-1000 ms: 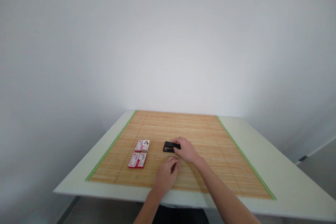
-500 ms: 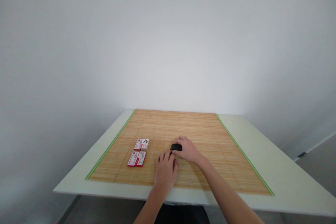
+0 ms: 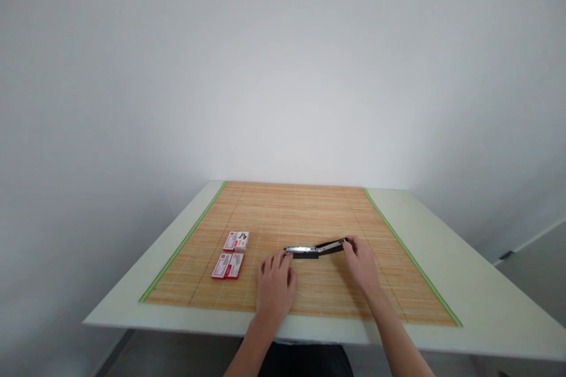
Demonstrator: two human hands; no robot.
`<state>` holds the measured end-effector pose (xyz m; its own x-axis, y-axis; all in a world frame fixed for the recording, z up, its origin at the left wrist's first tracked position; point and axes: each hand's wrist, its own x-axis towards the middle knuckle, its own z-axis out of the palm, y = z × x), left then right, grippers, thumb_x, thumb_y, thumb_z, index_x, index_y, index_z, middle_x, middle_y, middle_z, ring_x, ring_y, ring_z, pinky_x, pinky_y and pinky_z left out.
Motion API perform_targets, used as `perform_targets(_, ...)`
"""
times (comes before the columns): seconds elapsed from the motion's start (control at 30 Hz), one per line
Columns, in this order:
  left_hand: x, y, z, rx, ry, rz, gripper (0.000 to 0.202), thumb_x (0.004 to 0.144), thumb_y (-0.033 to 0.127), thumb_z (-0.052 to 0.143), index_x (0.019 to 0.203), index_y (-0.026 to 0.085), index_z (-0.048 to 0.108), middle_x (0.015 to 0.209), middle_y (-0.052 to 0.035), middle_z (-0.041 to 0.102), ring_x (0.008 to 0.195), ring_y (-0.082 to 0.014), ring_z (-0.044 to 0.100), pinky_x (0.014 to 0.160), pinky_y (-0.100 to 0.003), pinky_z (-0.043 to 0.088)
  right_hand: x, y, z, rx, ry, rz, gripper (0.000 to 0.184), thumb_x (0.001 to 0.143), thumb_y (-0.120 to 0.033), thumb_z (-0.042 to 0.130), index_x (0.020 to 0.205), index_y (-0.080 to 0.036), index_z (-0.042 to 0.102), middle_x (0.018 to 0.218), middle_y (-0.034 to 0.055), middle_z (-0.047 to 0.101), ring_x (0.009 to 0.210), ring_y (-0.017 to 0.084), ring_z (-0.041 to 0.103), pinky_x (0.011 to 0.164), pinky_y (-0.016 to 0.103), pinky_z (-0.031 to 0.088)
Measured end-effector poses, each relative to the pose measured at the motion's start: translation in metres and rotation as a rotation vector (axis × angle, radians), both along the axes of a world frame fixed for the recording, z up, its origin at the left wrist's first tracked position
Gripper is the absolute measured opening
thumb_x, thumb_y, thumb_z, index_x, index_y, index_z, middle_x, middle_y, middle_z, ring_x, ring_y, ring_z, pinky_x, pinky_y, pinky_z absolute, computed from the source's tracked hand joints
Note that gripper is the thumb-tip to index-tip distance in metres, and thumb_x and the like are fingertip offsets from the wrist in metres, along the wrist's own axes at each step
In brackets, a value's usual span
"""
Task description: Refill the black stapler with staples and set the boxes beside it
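Note:
A black stapler (image 3: pixel 305 252) lies unfolded on the bamboo mat, its metal staple channel facing up and its top cover swung out to the right. My right hand (image 3: pixel 362 265) pinches the far end of that cover, which is raised a little. At the stapler's left end, my left hand (image 3: pixel 276 283) rests palm down with fingers stretched out, one fingertip touching the base. Left of this hand lie small red and white boxes: a pair nearer me (image 3: pixel 227 266) and a pair farther back (image 3: pixel 236 241), one of them with a stapler picture.
The bamboo mat (image 3: pixel 300 206) with green edges covers the middle of a white table (image 3: pixel 424 235). A plain wall (image 3: pixel 287 70) stands behind the table. Its front edge runs just before my lap.
My right hand has moved right, swinging the stapler's cover over so that the metal inside shows. My left hand has stayed nearly in place. The boxes keep their places on the mat.

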<state>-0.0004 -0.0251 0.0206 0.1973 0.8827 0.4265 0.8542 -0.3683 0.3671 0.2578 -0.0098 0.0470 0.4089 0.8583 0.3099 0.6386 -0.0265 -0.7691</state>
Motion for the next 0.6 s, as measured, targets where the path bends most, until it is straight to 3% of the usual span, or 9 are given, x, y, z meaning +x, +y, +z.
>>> perform_targets(0.13, 0.001, 0.000, 0.001, -0.011, -0.029, -0.022, 0.040, 0.095, 0.019, 0.047, 0.131, 0.030, 0.061, 0.137, -0.0047, 0.061, 0.124, -0.0278, 0.052, 0.109, -0.050, 0.040, 0.005, -0.008, -0.023, -0.015, 0.068, -0.010, 0.048, 0.092, -0.050, 0.039, 0.108, -0.017, 0.070, 0.078, 0.0050, 0.070, 0.072, 0.023, 0.063, 0.067, 0.032, 0.045)
perform_targets(0.27, -0.011, 0.001, 0.002, 0.012, -0.058, -0.037, 0.036, 0.094, 0.016, 0.046, 0.123, 0.028, 0.065, 0.135, -0.0040, 0.062, 0.127, -0.0250, 0.052, 0.114, -0.047, 0.038, 0.006, -0.014, -0.033, -0.014, 0.128, -0.004, 0.055, 0.095, -0.053, 0.036, 0.125, -0.015, 0.064, 0.074, 0.0025, 0.067, 0.066, 0.022, 0.061, 0.064, 0.032, 0.045)
perform_targets(0.33, -0.029, 0.001, 0.004, 0.055, -0.052, 0.058, 0.033, 0.094, 0.019, 0.050, 0.121, 0.027, 0.065, 0.138, -0.0056, 0.060, 0.131, -0.0273, 0.049, 0.117, -0.049, 0.035, 0.007, -0.018, -0.035, 0.014, 0.171, -0.009, 0.059, 0.095, -0.055, 0.037, 0.133, -0.016, 0.060, 0.074, 0.0017, 0.065, 0.066, 0.022, 0.060, 0.064, 0.032, 0.045)
perform_targets(0.47, -0.081, 0.002, 0.008, 0.113, 0.004, 0.406, 0.041, 0.092, 0.030, 0.057, 0.133, 0.021, 0.059, 0.150, -0.0134, 0.047, 0.140, -0.0377, 0.037, 0.116, -0.061, 0.029, 0.007, -0.030, -0.034, 0.068, 0.254, -0.047, 0.062, 0.094, -0.057, 0.041, 0.138, -0.015, 0.056, 0.073, 0.0007, 0.063, 0.064, 0.020, 0.057, 0.065, 0.032, 0.044)
perform_targets(0.53, -0.102, 0.002, 0.008, 0.110, 0.061, 0.464, 0.039, 0.092, 0.032, 0.058, 0.130, 0.021, 0.060, 0.154, -0.0138, 0.042, 0.142, -0.0401, 0.032, 0.115, -0.065, 0.026, 0.006, -0.035, -0.032, 0.072, 0.271, -0.060, 0.061, 0.094, -0.055, 0.042, 0.138, -0.016, 0.057, 0.072, -0.0001, 0.062, 0.064, 0.020, 0.055, 0.064, 0.032, 0.043)
perform_targets(0.6, -0.112, 0.003, 0.007, 0.106, 0.113, 0.431, 0.033, 0.093, 0.031, 0.058, 0.124, 0.024, 0.064, 0.156, -0.0109, 0.040, 0.145, -0.0397, 0.028, 0.116, -0.066, 0.023, 0.003, -0.041, -0.030, 0.076, 0.277, -0.080, 0.057, 0.094, -0.054, 0.042, 0.135, -0.018, 0.059, 0.071, -0.0011, 0.059, 0.062, 0.019, 0.053, 0.062, 0.031, 0.041)
